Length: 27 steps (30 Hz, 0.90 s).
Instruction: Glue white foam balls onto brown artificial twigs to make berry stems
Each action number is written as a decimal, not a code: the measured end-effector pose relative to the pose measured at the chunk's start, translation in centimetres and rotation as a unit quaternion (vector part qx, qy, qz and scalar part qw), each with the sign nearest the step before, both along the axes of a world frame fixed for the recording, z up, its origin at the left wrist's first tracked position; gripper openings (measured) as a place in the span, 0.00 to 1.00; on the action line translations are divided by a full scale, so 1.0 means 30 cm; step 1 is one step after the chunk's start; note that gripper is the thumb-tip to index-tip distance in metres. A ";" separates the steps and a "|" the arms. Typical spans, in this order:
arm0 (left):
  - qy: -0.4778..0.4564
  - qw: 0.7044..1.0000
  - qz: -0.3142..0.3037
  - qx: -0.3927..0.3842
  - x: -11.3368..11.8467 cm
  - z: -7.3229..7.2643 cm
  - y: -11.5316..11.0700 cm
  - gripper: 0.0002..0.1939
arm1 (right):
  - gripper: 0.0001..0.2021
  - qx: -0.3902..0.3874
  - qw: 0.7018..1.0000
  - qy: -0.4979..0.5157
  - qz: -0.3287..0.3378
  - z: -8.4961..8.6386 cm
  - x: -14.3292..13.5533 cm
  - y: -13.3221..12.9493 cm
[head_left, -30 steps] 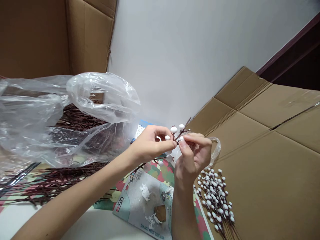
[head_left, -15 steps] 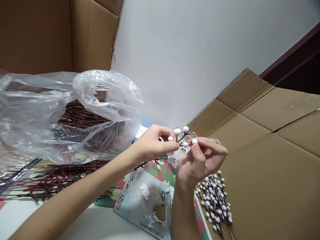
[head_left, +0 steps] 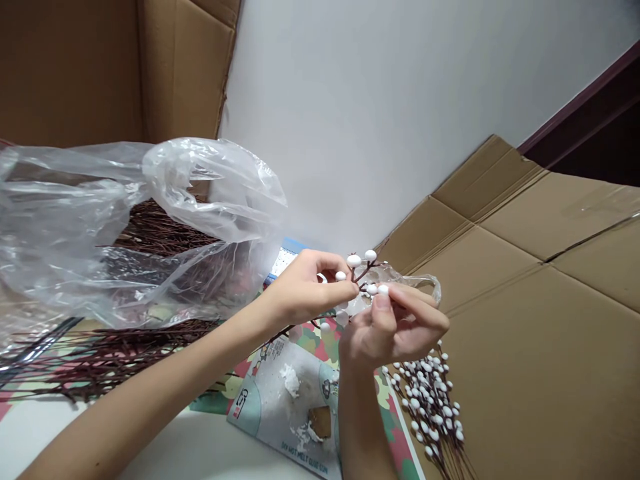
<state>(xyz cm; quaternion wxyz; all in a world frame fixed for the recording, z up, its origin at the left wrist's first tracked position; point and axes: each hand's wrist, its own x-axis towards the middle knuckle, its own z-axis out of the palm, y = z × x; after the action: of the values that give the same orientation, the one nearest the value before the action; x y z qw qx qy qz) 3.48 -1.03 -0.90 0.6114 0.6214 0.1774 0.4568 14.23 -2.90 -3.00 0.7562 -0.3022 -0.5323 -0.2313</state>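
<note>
Between its thumb and fingers my left hand [head_left: 313,287] pinches a dark brown artificial twig [head_left: 363,272] tipped with several white berries. A single white berry [head_left: 383,290] is pinched by my right hand [head_left: 395,323] close to the twig, beside another white berry [head_left: 371,289] on it. Whether the held berry touches a twig tip I cannot tell. Behind my right hand is a clear plastic bag [head_left: 417,280], partly hidden, with small white pieces near it. Lower on the twig, more white berries [head_left: 325,327] hang below my left hand.
A printed glue-gun package [head_left: 270,413] with white residue lies on the patterned table cover. Bare brown twigs [head_left: 115,360] lie at left, below a large clear bag [head_left: 220,200] of more twigs. Finished-looking berry stems [head_left: 435,400] rest at right against cardboard [head_left: 540,347].
My right hand has moved slightly left and down, bringing its white berry closer to the twig. My left hand has stayed almost still, holding the twig.
</note>
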 end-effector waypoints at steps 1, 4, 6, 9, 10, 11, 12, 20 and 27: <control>-0.001 1.000 0.000 -0.001 0.000 0.000 0.000 0.07 | 0.09 0.000 1.000 -0.001 0.001 -0.002 -0.001 0.001; -0.005 1.000 0.009 -0.006 0.000 0.005 -0.001 0.07 | 0.09 -0.005 1.000 -0.003 -0.001 -0.007 0.001 0.002; -0.008 1.000 0.020 -0.006 -0.001 0.010 -0.004 0.07 | 0.09 -0.010 1.000 -0.009 -0.007 -0.010 0.004 -0.001; -0.014 0.999 0.032 -0.012 -0.004 0.018 -0.012 0.06 | 0.09 -0.016 1.000 -0.020 -0.008 -0.010 0.008 -0.007; -0.016 0.999 0.035 -0.014 -0.005 0.020 -0.014 0.06 | 0.09 -0.017 1.000 -0.022 -0.004 -0.009 0.008 -0.010; -0.019 0.999 0.037 -0.013 -0.006 0.021 -0.017 0.06 | 0.09 -0.018 1.000 -0.024 -0.002 -0.007 0.009 -0.012; -0.020 0.999 0.038 -0.008 -0.006 0.021 -0.019 0.07 | 0.10 -0.019 0.999 -0.028 0.000 -0.005 0.009 -0.014; 0.035 0.998 0.038 0.026 -0.008 0.022 -0.009 0.07 | 0.09 -0.014 0.996 0.025 0.084 0.013 0.027 -0.003; 0.047 0.997 0.033 0.044 -0.010 0.017 0.007 0.08 | 0.10 -0.052 0.991 0.003 0.123 -0.001 0.012 -0.002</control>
<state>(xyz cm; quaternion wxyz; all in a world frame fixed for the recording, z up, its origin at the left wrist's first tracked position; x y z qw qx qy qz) 3.19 -0.84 -0.39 0.5586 0.6625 0.2063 0.4544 14.59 -2.97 -3.02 0.7636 -0.2742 -0.5746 -0.1072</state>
